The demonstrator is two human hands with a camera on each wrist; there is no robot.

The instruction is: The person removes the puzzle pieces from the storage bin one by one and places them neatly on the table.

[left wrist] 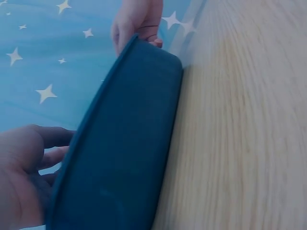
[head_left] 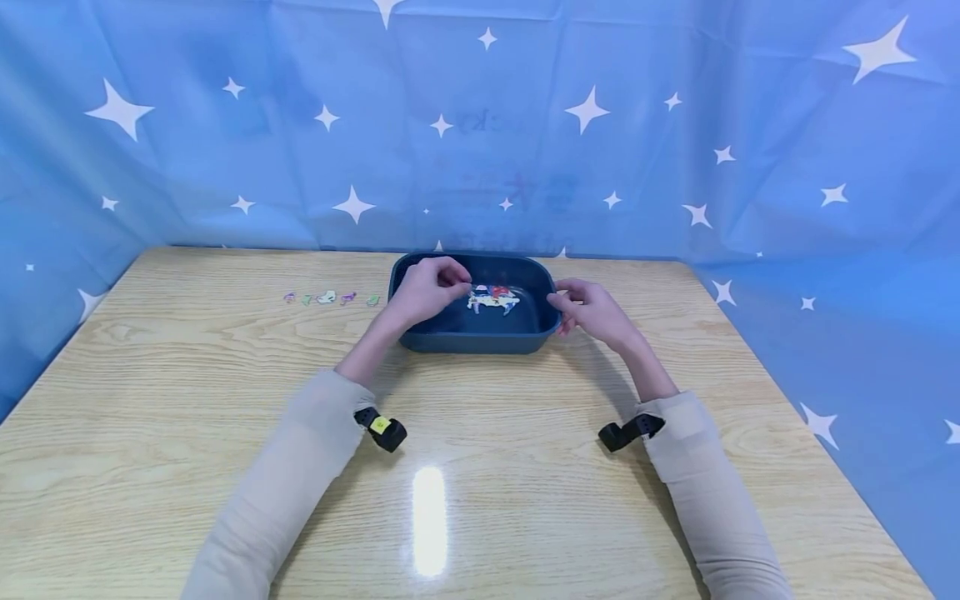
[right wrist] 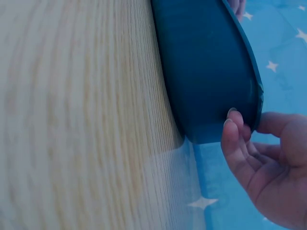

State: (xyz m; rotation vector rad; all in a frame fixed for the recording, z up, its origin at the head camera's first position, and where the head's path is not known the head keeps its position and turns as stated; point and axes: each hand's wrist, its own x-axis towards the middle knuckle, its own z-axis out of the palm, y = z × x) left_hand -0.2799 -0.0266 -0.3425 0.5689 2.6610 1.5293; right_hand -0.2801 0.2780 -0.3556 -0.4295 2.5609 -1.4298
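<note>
A dark blue plastic bin (head_left: 472, 342) stands at the back of the table, and a cluster of colourful flat cut-out pieces (head_left: 492, 300) shows inside it. My left hand (head_left: 429, 292) reaches over the bin's left side, its thumb and fingertips close together right at the cluster. I cannot tell whether a piece is between them. In the left wrist view the rim partly hides this hand (left wrist: 24, 172). At the bin's right end my right hand (head_left: 592, 312) grips the rim, thumb on top and fingers against the outer wall, as the right wrist view shows (right wrist: 278, 167).
To the left of the bin, several small coloured pieces (head_left: 326, 297) lie in a row on the wooden table (head_left: 187, 400). A blue curtain with white stars (head_left: 495, 167) hangs close behind the table's back edge. Both forearms cross the table from the front.
</note>
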